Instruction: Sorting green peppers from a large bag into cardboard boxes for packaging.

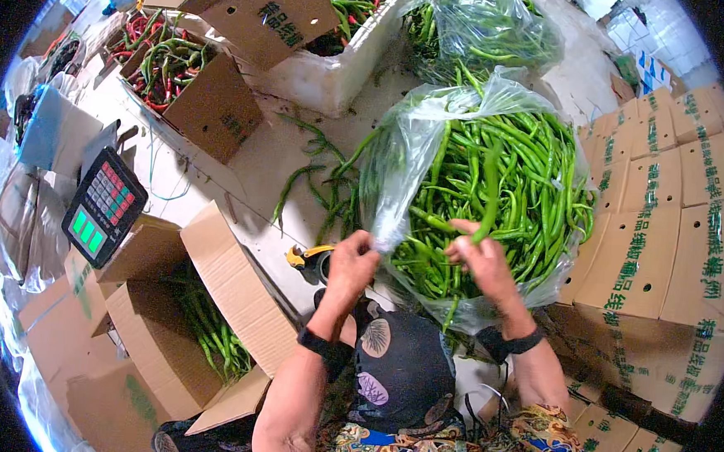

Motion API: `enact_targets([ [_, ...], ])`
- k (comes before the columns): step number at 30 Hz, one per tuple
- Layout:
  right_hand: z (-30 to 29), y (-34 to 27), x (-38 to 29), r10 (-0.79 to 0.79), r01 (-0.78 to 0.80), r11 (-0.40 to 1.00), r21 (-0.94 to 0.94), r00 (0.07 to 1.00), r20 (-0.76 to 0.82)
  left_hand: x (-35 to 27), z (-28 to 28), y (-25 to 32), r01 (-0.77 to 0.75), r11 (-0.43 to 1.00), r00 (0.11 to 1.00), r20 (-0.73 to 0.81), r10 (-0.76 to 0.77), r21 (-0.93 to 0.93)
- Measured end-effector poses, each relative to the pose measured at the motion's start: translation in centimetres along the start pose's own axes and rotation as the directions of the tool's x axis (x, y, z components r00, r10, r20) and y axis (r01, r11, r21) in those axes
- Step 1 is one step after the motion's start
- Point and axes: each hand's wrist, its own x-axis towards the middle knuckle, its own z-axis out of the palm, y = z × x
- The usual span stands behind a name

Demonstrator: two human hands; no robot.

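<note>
A large clear plastic bag (397, 166) stands before me, its mouth wide and full of long green chili peppers (527, 168). My right hand (481, 258) is over the heap and grips a green pepper (491, 190) that points upward, slightly blurred. My left hand (353, 266) is at the bag's near left edge, fingers curled together; whether it pinches the plastic I cannot tell. Lower left of it is an open cardboard box (234, 280) with green peppers (224, 342) lying inside. Loose peppers (327, 180) lie on the floor left of the bag.
A digital scale display (105, 207) rises behind the box. A yellow-handled tool, possibly a tape dispenser (304, 255), lies by my left hand. Folded cartons (634, 242) are stacked at right. Farther off are a foam box (346, 70), a carton of red and green peppers (214, 105) and another bag (492, 29).
</note>
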Motion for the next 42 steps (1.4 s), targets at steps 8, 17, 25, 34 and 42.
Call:
enact_targets([
  [8,-3.1,-2.3,2.6,-0.404,0.150,0.798,-0.584,0.852,-0.333,-1.9,-1.5,2.4,0.074,0.973,0.993,-0.069,-0.092,-0.219],
  [17,1.0,-0.7,16.5,0.069,-0.100,0.988,0.118,0.968,0.243,-1.5,-0.9,2.9,0.073,0.963,0.997,-0.019,-0.081,-0.260],
  [25,3.9,-3.7,19.6,-0.140,0.138,0.947,0.290,0.990,-0.013,-0.4,-2.3,2.6,0.034,0.767,0.977,-0.140,-0.159,-0.641],
  [34,13.0,4.0,19.1,-0.007,-0.122,0.908,-0.401,0.952,-0.307,-3.0,-1.5,5.9,-0.062,0.860,0.988,-0.152,-0.018,-0.507],
  [42,11.0,11.3,24.8,-0.386,-0.079,0.798,-0.598,0.694,-0.607,-2.6,0.5,7.5,-0.033,0.864,0.996,-0.089,-0.014,-0.502],
])
